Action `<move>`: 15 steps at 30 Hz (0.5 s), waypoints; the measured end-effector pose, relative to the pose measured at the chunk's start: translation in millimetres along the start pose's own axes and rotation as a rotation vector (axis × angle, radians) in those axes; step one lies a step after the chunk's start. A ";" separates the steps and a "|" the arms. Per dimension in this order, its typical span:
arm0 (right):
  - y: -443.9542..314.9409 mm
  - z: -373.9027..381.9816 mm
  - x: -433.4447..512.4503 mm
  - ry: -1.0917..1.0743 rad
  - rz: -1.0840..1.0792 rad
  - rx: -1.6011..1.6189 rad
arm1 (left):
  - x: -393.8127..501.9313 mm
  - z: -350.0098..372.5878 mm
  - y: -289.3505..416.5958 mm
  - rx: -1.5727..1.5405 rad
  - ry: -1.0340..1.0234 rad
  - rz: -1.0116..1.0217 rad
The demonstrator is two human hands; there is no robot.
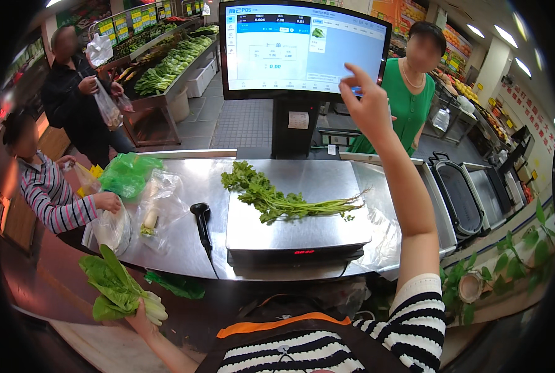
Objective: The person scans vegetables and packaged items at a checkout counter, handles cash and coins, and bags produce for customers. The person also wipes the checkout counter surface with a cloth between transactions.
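At the lower left, my left hand (143,320) grips a bunch of leafy green lettuce (114,291) by its pale stems. My right hand (368,105) is raised at the lower right of the point-of-sale screen (277,51), its index finger extended and nothing held; whether the fingertip touches the glass, I cannot tell. Below the screen, a bunch of leafy herbs with thin roots (301,203) lies across the steel plate of the counter scale (254,233). A black handheld barcode scanner (201,217) rests left of the scale.
Left on the steel counter are a white radish in clear plastic (150,217), a green plastic bag (130,175) and a customer's hand (108,202) on a bag. Two customers stand left, another behind the screen. A shopping basket (459,198) is at right; a plant trails below it.
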State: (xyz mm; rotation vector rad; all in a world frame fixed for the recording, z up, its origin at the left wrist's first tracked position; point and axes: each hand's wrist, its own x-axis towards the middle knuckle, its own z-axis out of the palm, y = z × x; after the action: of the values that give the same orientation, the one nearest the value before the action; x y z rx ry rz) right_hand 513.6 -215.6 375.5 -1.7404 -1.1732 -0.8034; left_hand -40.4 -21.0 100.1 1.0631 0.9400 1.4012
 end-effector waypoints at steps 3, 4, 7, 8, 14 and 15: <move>13.2 11.6 23.8 0.154 -0.167 -0.136 | -8.7 -2.6 3.5 0.006 0.132 0.000; 16.7 14.8 29.6 0.187 -0.211 -0.186 | -14.1 -0.9 7.6 0.013 0.196 -0.004; 25.1 22.8 42.7 0.234 -0.249 -0.258 | -27.7 -4.9 21.7 -0.041 0.142 -0.050; 28.3 24.1 46.7 0.255 -0.268 -0.273 | -30.1 -6.2 22.8 -0.048 0.148 -0.049; 39.2 37.3 57.2 0.339 -0.323 -0.334 | -39.0 -19.3 25.1 -0.026 0.154 0.046; 38.6 38.1 58.1 0.345 -0.325 -0.346 | -39.9 -16.4 29.0 -0.036 0.156 0.043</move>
State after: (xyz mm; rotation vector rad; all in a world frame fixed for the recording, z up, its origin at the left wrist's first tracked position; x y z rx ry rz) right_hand 571.6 -166.1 397.8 -1.6054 -1.1388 -1.5144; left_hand -64.1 -63.2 119.0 0.9625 1.0056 1.5481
